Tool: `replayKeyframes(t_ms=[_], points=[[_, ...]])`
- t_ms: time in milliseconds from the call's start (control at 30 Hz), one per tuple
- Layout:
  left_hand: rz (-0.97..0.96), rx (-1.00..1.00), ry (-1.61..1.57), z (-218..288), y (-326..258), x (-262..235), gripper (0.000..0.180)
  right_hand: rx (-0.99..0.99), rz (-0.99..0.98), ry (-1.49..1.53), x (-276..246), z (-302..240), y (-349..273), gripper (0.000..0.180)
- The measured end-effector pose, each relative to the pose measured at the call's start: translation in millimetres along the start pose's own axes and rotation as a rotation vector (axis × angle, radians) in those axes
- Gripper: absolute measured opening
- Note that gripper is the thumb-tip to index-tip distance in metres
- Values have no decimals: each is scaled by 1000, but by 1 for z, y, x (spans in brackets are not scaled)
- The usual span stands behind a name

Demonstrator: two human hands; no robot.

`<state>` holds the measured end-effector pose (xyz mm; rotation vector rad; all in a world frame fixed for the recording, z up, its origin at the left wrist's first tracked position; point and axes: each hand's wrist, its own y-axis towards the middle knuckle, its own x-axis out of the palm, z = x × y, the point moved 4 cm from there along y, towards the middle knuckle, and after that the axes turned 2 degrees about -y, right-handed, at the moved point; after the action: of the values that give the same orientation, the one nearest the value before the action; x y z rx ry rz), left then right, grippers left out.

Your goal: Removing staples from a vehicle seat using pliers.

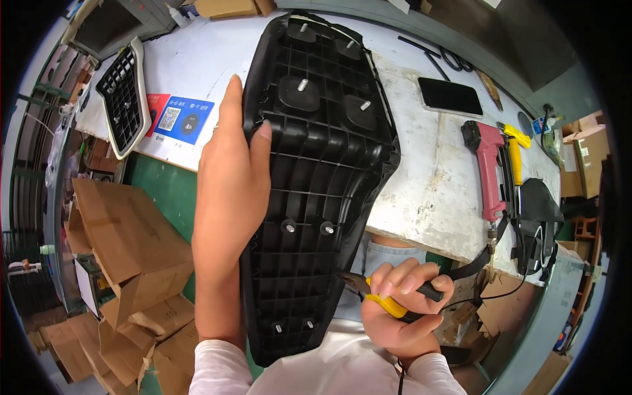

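Observation:
A long black plastic seat shell (309, 178) with a ribbed back and several protruding metal bolts lies bottom up in front of me. Its far end rests over the white table, and its near end reaches my lap. Black cover material wraps around its edges. Along its left side my left hand (232, 168) grips the edge, thumb on the rim and index finger stretched out; the other fingers are hidden. My right hand (405, 299) is closed around cutting pliers (388, 306) with yellow and black handles. The pliers' jaws point at the shell's lower right edge.
On the white table (421, 191) lie a pink staple gun (487, 171), a yellow-handled tool (515, 155), a phone (451, 97) and black strips (433, 64). A second, white-edged shell (125, 99) stands at the left, beside a blue card (184, 120). Cardboard boxes (131, 230) crowd the lower left.

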<state>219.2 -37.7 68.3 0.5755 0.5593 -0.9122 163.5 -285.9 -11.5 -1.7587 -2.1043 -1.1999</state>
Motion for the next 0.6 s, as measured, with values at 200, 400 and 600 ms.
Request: replayKeyframes(t_ms=[200, 400, 600], points=[[12, 48, 23, -4, 1, -2, 55, 104, 125, 221, -5, 7, 12, 35], [23, 97, -47, -23, 5, -6, 54, 565, 365, 490, -6, 3, 37, 31], [16, 35, -106, -27, 4, -2, 54, 234, -88, -184, 3, -24, 16, 45]])
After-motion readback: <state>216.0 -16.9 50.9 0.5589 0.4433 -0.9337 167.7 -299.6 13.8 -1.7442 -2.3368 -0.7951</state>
